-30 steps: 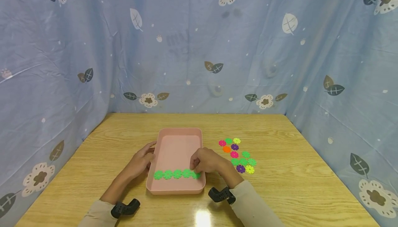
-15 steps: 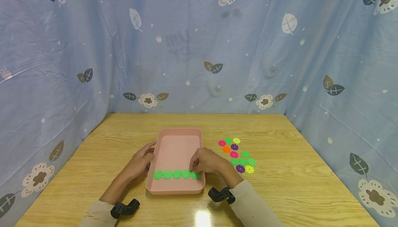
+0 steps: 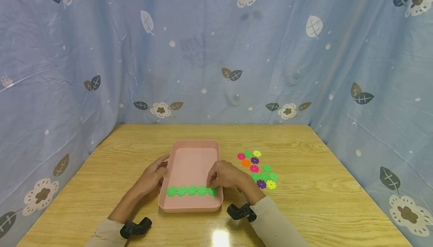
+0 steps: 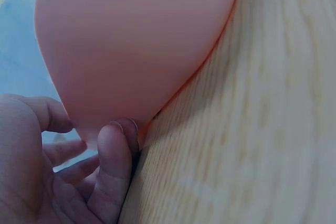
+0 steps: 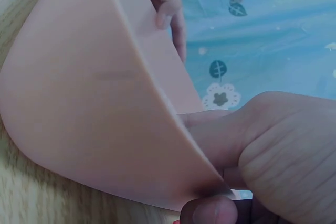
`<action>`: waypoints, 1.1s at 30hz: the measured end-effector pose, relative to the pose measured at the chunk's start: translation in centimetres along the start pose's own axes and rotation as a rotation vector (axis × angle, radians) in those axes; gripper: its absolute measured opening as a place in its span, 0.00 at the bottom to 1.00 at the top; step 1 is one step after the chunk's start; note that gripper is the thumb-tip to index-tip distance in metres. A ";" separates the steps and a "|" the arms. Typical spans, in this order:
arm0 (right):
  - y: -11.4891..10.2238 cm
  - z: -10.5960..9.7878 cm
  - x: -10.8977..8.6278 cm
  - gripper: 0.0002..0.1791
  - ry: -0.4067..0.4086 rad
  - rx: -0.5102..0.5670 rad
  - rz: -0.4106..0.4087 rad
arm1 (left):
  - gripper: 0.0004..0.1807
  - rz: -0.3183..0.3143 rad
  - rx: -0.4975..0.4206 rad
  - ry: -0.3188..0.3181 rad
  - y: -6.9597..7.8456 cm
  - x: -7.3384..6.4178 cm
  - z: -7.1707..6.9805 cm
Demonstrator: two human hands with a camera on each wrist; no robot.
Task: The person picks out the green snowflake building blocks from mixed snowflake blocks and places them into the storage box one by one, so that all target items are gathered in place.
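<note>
A pink tray [image 3: 194, 164] lies on the table with several green snowflake discs [image 3: 192, 190] side by side across its near end. My left hand [image 3: 153, 175] holds the tray's left wall; in the right wrist view its thumb reaches over the rim, and in the left wrist view its other fingers [image 4: 113, 156] are at the outside. My right hand [image 3: 224, 175] reaches over the right wall with curled fingers and pinches the rightmost green disc [image 3: 213, 191], partly covering it. In the right wrist view that wall hides its fingertips.
Loose snowflake discs [image 3: 264, 176] in green, purple, yellow, pink and orange lie on the table [image 3: 321, 202] right of the tray. A bit of red [image 3: 239, 190] shows beside the right forearm. A patterned blue curtain [image 3: 203, 51] surrounds the table.
Both hands and the tray stay almost where they were, with the right fingers at the rightmost green disc throughout. A bit of red now shows beside the right forearm.
</note>
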State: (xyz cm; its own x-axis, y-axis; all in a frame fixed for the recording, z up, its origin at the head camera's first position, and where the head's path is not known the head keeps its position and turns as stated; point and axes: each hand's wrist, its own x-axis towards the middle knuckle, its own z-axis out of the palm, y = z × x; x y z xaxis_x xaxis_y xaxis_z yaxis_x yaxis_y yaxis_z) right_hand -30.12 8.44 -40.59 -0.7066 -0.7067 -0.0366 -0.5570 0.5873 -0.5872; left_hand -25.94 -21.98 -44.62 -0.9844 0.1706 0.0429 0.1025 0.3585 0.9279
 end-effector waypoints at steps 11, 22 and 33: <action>0.0 -0.8 -0.4 0.05 0.035 0.019 -0.029 | 0.32 -0.002 0.012 0.001 -0.1 -0.2 0.0; 1.1 -1.9 -0.6 0.07 0.198 0.095 -0.038 | 0.33 0.006 -0.018 -0.002 0.0 -0.2 0.1; 2.9 -3.6 -1.4 0.12 0.332 0.133 0.013 | 0.33 0.002 0.004 0.004 0.1 0.0 0.1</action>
State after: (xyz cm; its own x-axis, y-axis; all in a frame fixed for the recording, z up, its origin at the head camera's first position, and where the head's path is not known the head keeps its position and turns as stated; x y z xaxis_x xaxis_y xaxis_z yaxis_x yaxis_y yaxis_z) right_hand -32.29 12.57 -39.33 -0.8288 -0.5200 0.2068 -0.5005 0.5235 -0.6895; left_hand -25.92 -21.90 -44.56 -0.9848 0.1674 0.0459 0.1047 0.3620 0.9263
